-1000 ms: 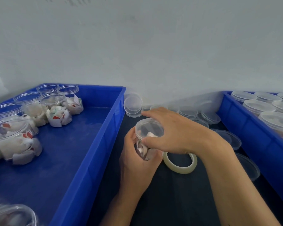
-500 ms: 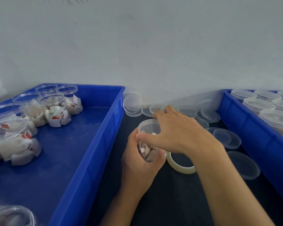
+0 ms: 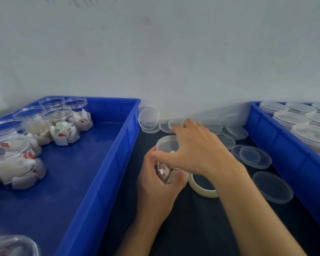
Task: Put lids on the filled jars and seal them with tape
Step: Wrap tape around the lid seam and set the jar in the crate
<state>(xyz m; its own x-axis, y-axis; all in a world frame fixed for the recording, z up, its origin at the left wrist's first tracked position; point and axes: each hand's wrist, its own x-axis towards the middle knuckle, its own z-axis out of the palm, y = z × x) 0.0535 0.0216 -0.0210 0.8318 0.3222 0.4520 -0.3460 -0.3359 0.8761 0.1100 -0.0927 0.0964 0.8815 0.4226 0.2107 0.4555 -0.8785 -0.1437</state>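
The left hand point(image 3: 156, 183) grips a clear filled jar point(image 3: 165, 163) from below, fingers curled round its body, holding it above the dark bench point(image 3: 201, 228) between two blue crates. The right hand point(image 3: 196, 148) lies over the jar's top, fingers and thumb curled round the lid point(image 3: 164, 143) at the rim (the seating of the lid cannot be determined, since the hand covers most of it). A roll of clear tape point(image 3: 201, 189) lies flat on the bench just beside the jar, partly under the right wrist. Loose lids point(image 3: 272, 187) lie scattered on the bench to the right and along the wall. The left crate point(image 3: 107, 163) holds open filled jars point(image 3: 56, 119). The right crate point(image 3: 284, 152) holds lidded jars point(image 3: 311, 133).
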